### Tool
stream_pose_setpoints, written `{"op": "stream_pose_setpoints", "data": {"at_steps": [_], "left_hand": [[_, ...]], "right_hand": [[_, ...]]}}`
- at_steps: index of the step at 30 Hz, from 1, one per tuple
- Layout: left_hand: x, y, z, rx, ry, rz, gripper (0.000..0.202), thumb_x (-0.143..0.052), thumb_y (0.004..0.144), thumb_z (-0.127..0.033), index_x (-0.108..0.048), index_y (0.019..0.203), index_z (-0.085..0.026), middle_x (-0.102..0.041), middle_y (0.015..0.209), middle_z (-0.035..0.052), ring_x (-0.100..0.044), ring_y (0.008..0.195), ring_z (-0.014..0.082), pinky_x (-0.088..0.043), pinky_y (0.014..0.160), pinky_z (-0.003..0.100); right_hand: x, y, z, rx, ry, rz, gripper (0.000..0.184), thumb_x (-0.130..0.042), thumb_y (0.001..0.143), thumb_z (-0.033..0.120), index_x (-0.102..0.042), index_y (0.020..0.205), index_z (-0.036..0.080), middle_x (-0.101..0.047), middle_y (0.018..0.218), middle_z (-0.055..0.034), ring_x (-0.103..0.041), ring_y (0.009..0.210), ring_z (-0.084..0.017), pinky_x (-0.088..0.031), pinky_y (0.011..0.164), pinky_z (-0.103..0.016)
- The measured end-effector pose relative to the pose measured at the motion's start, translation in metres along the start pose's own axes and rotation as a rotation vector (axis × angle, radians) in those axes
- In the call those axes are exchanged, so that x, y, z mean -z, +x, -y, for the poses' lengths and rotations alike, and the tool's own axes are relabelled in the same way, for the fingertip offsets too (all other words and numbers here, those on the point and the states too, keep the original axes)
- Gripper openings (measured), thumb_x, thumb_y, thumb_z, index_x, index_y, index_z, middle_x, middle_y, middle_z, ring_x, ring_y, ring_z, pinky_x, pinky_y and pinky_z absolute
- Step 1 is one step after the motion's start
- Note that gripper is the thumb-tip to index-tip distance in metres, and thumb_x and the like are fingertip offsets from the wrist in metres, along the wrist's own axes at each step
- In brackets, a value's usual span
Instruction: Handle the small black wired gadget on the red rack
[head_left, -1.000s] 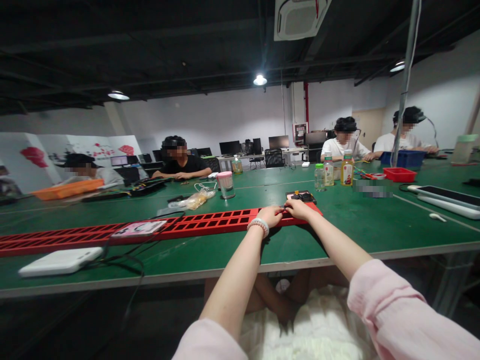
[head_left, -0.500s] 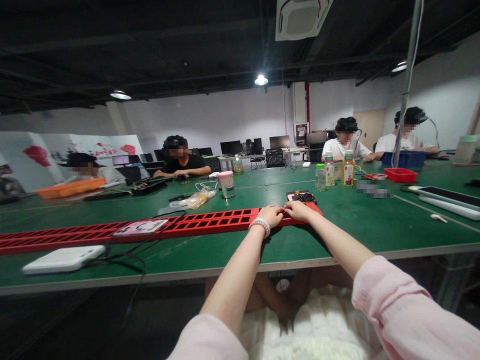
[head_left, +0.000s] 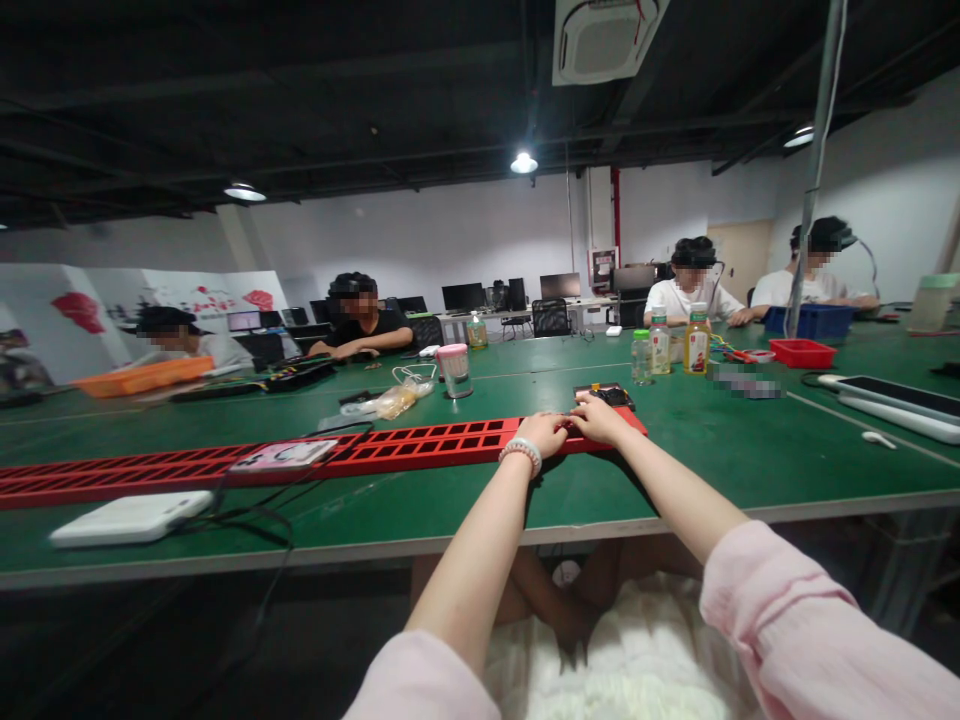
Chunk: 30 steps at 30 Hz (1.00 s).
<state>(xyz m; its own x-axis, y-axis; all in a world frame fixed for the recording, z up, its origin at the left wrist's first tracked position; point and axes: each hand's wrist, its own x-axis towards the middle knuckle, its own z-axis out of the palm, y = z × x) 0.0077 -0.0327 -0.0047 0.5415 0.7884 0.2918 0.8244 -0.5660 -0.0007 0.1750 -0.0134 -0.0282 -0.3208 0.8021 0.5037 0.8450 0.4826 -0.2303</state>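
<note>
Barely any shift since a second ago: right hand (head_left: 598, 418) has edged slightly toward the far side. Green worktop (head_left: 750, 450) carries a long red slotted rack (head_left: 420, 445) lying left to right. Left hand (head_left: 544, 433) and right hand sit side by side, touching, on the rack's right end. Fingers of both are curled down onto the slots; cannot tell whether either grip holds anything. Small black tray (head_left: 609, 394) lies just beyond the right hand. White bead bracelet (head_left: 520, 452) on the left wrist.

Red slotted strip (head_left: 420, 444): long, narrow plastic grid w/ rows of rectangular holes. Lies flat on green table (head_left: 750, 440), lengthwise, approx. parallel to table's near edge; left end runs out of view, right end ca. mid-table.
</note>
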Motion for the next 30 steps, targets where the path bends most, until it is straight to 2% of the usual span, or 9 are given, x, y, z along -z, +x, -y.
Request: {"op": "stream_pose_setpoints", "data": {"at_steps": [3, 5, 9, 14, 19, 23, 30], "left_hand": [[-0.001, 0.0, 0.003, -0.026, -0.01, -0.012, 0.036, -0.041, 0.083, -0.029, -0.058, 0.114, -0.028, -0.059, 0.118, -0.0018, -0.052, 0.109, 0.0175, -0.037, 0.095, 0.025], [-0.001, -0.001, 0.004, -0.035, -0.021, -0.009, 0.037, -0.041, 0.083, -0.029, -0.058, 0.115, -0.027, -0.058, 0.12, -0.0021, -0.052, 0.11, 0.0171, -0.036, 0.096, 0.024], [0.0, -0.001, 0.003, -0.007, -0.039, 0.005, 0.037, -0.042, 0.082, -0.029, -0.058, 0.115, -0.027, -0.058, 0.12, -0.002, -0.052, 0.11, 0.0173, -0.035, 0.097, 0.025], [-0.002, 0.0, 0.003, -0.018, -0.053, 0.004, 0.038, -0.042, 0.082, -0.028, -0.059, 0.115, -0.027, -0.058, 0.12, -0.0026, -0.051, 0.111, 0.0168, -0.035, 0.098, 0.024], [-0.005, 0.002, 0.006, -0.044, -0.044, -0.013, 0.038, -0.041, 0.082, -0.028, -0.058, 0.115, -0.027, -0.058, 0.12, -0.0022, -0.052, 0.11, 0.0174, -0.036, 0.097, 0.025], [-0.006, 0.003, 0.007, -0.04, -0.038, -0.004, 0.038, -0.041, 0.082, -0.029, -0.058, 0.116, -0.027, -0.057, 0.12, -0.0021, -0.052, 0.11, 0.0172, -0.036, 0.097, 0.025], [-0.007, 0.003, 0.008, -0.047, -0.049, -0.008, 0.039, -0.04, 0.082, -0.029, -0.058, 0.116, -0.026, -0.058, 0.12, -0.0019, -0.052, 0.11, 0.0167, -0.035, 0.097, 0.023]], "right_hand": [[0.006, -0.002, -0.006, -0.115, -0.064, -0.131, 0.031, -0.044, 0.085, 0.029, -0.067, 0.101, 0.016, -0.056, 0.114, -0.0104, -0.047, 0.107, -0.019, -0.032, 0.098, -0.029], [0.01, -0.004, -0.013, -0.224, -0.098, -0.192, 0.03, -0.043, 0.085, 0.028, -0.069, 0.096, 0.016, -0.057, 0.113, -0.0108, -0.045, 0.106, -0.022, -0.034, 0.095, -0.032], [0.016, -0.009, -0.034, -0.356, -0.096, -0.155, 0.031, -0.045, 0.083, 0.034, -0.072, 0.084, 0.019, -0.053, 0.12, -0.0076, -0.039, 0.11, -0.026, -0.036, 0.092, -0.036], [0.014, -0.01, -0.047, -0.406, -0.026, -0.06, 0.037, -0.041, 0.084, 0.043, -0.071, 0.088, 0.023, -0.045, 0.131, -0.0028, -0.033, 0.116, -0.031, -0.034, 0.093, -0.045], [0.011, -0.008, -0.049, -0.442, 0.005, 0.04, 0.043, -0.036, 0.085, 0.049, -0.07, 0.091, 0.022, -0.047, 0.128, -0.0071, -0.036, 0.114, -0.034, -0.035, 0.088, -0.051], [0.011, -0.009, -0.049, -0.43, 0.002, 0.041, 0.045, -0.035, 0.086, 0.049, -0.069, 0.091, 0.02, -0.05, 0.123, -0.0109, -0.041, 0.111, -0.033, -0.037, 0.087, -0.05], [0.009, -0.008, -0.05, -0.405, -0.012, 0.007, 0.04, -0.037, 0.086, 0.045, -0.066, 0.102, 0.02, -0.049, 0.124, -0.0109, -0.044, 0.11, -0.028, -0.038, 0.089, -0.04]]}}
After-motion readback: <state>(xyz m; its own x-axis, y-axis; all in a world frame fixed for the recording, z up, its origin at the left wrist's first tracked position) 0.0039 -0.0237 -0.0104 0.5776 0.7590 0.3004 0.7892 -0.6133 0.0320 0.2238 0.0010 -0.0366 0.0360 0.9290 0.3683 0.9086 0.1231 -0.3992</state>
